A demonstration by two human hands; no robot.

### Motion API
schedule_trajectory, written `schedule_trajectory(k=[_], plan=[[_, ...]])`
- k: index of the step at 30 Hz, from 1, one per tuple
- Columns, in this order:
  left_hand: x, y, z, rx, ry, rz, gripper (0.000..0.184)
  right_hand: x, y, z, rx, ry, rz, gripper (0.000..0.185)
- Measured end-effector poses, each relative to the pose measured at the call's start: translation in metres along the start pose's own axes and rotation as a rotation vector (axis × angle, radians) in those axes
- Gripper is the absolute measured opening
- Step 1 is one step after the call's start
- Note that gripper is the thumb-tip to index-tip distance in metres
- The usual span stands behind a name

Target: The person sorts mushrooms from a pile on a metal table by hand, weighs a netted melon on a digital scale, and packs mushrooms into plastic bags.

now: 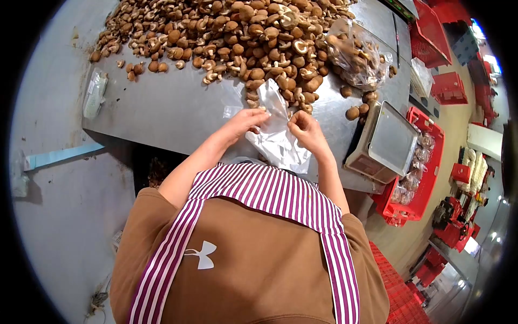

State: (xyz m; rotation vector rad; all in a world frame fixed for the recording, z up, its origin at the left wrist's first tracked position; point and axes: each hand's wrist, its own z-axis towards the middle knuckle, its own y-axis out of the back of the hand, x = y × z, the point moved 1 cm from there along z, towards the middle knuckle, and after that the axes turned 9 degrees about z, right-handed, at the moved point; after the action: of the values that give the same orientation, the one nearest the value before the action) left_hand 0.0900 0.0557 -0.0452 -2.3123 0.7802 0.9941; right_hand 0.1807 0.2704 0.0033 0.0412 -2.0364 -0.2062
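A thin plastic bag [278,141], whitish and crinkled, hangs between my two hands at the front edge of the metal table [178,116]. My left hand [247,123] pinches the bag's left side near its upper part. On the opposite side, the fingers of my right hand [307,134] are closed on the bag's edge. No mushrooms can be made out inside the bag. Just beyond my hands spreads a big heap of brown shiitake mushrooms [237,38], some with pale gills and stems turned up. A small clear plastic piece [232,110] lies beside my left hand.
A filled clear bag of mushrooms [360,56] rests right of the heap. Nearer on the right stands a scale [393,137], then a red crate [431,178] of packed bags. A stack of plastic bags [95,93] lies at the table's left edge, beside the wall [54,97].
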Motion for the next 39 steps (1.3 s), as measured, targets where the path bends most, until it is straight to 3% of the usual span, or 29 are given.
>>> schedule_trajectory(k=[2, 5, 8, 12, 14, 17, 18, 20, 21, 24, 25, 26, 27, 28, 29, 31, 34, 36, 37, 38, 39], plan=[[0.01, 0.004, 0.005, 0.01, -0.021, 0.071, 0.026, -0.007, -0.002, 0.004, 0.01, -0.018, -0.041, 0.018], [0.007, 0.002, -0.005, -0.02, -0.042, -0.08, 0.016, -0.01, -0.013, 0.005, -0.161, 0.221, -0.101, 0.022], [0.008, -0.003, -0.007, -0.019, -0.121, -0.166, 0.012, 0.014, -0.025, -0.003, -0.204, 0.179, -0.026, 0.023], [-0.001, -0.015, -0.015, 0.039, -0.144, -0.343, 0.016, 0.022, -0.046, -0.004, -0.067, 0.089, -0.05, 0.032], [-0.006, -0.017, -0.022, 0.037, -0.158, -0.357, 0.024, 0.007, -0.055, 0.001, -0.003, 0.078, 0.061, 0.026], [-0.002, -0.005, -0.029, 0.012, -0.129, -0.322, 0.025, 0.014, -0.058, 0.003, 0.018, 0.019, 0.43, 0.014], [0.002, 0.005, -0.031, 0.006, -0.133, -0.323, 0.025, 0.025, -0.057, 0.0, -0.073, -0.044, 0.528, 0.01], [0.013, 0.032, -0.037, -0.215, -0.025, -0.102, 0.023, 0.044, -0.051, -0.004, -0.132, -0.088, 1.071, 0.008], [0.033, 0.052, -0.035, -0.302, -0.029, -0.121, 0.019, 0.028, -0.038, 0.002, -0.005, -0.047, 1.217, 0.009], [0.087, 0.112, -0.031, -0.444, 0.027, 0.083, 0.021, -0.003, -0.023, 0.015, 0.043, -0.055, 1.54, 0.006], [0.088, 0.117, -0.033, -0.447, 0.025, 0.081, 0.021, 0.015, -0.037, 0.01, 0.021, 0.007, 1.404, 0.006], [0.089, 0.121, -0.036, -0.486, 0.016, 0.361, 0.023, 0.033, -0.056, 0.009, -0.277, -0.054, 1.211, 0.006], [0.09, 0.125, -0.04, -0.521, 0.009, 0.638, 0.025, 0.035, -0.065, 0.008, -0.215, -0.039, 1.05, 0.008], [0.078, 0.117, -0.049, -0.527, 0.01, 0.635, 0.025, 0.038, -0.074, 0.007, -0.151, -0.022, 0.89, 0.01], [0.063, 0.103, -0.055, -0.695, -0.278, 0.763, 0.029, 0.031, -0.088, 0.01, -0.144, -0.004, 0.774, 0.01], [0.019, 0.077, -0.074, -0.857, -0.572, 0.879, 0.032, 0.052, -0.121, 0.004, -0.08, -0.014, 0.586, 0.011], [-0.012, 0.072, -0.092, -0.746, -0.796, 0.988, 0.032, 0.066, -0.157, 0.003, 0.143, 0.015, 0.645, 0.011], [-0.003, 0.086, -0.087, -0.459, -0.683, 0.984, 0.035, 0.07, -0.162, 0.005, 0.151, 0.017, 0.594, 0.015], [-0.001, 0.092, -0.089, -0.482, -0.639, 0.881, 0.022, 0.07, -0.161, 0.006, 0.159, 0.144, 0.336, 0.019], [0.004, 0.097, -0.089, -0.487, -0.642, 0.882, 0.022, 0.07, -0.158, 0.006, 0.164, 0.268, 0.079, 0.024], [0.013, 0.103, -0.089, -0.562, -0.558, 0.719, 0.016, 0.076, -0.153, 0.001, 0.147, 0.229, -0.133, 0.035]])
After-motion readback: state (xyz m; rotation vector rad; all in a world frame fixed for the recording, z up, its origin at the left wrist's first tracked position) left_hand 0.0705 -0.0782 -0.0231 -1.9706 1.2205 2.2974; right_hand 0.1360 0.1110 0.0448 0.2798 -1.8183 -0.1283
